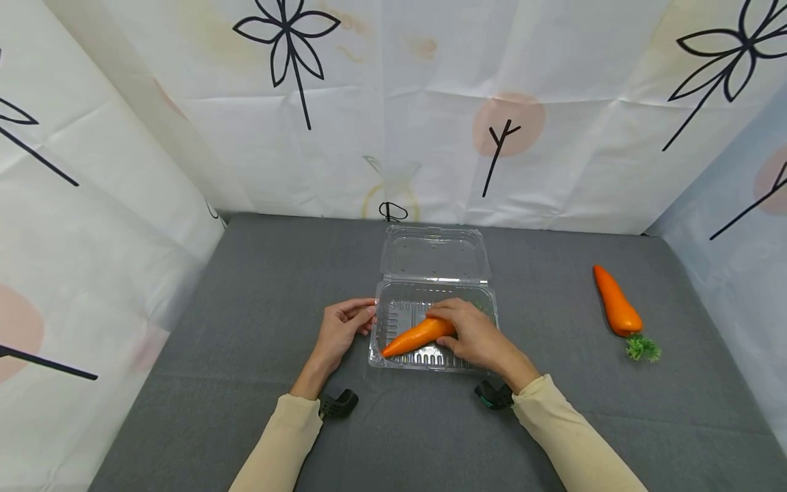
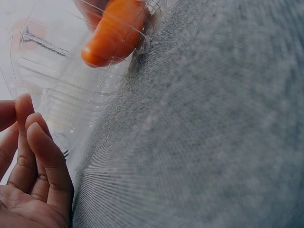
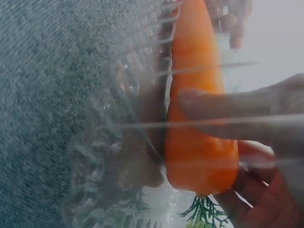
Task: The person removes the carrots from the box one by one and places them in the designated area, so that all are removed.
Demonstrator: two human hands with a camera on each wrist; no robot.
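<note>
My right hand (image 1: 473, 333) grips an orange carrot (image 1: 418, 337) inside an open clear plastic container (image 1: 433, 365). The carrot lies at a slant, its narrow tip toward the container's front left corner. At its thick end, green leaves (image 3: 203, 213) show below the hand in the right wrist view. Through the clear wall, the thumb (image 3: 209, 107) is seen lying across the carrot. At the container's left rim, my left hand (image 1: 344, 328) pinches the edge with its fingertips. The hinged lid (image 1: 435, 254) is folded back, away from me.
A second orange carrot (image 1: 617, 301) with a green leafy top (image 1: 643, 347) lies on the grey tablecloth (image 1: 553, 273) to the right. Behind the table hangs a white cloth (image 1: 424, 116) with printed flowers, and similar cloths stand on both sides.
</note>
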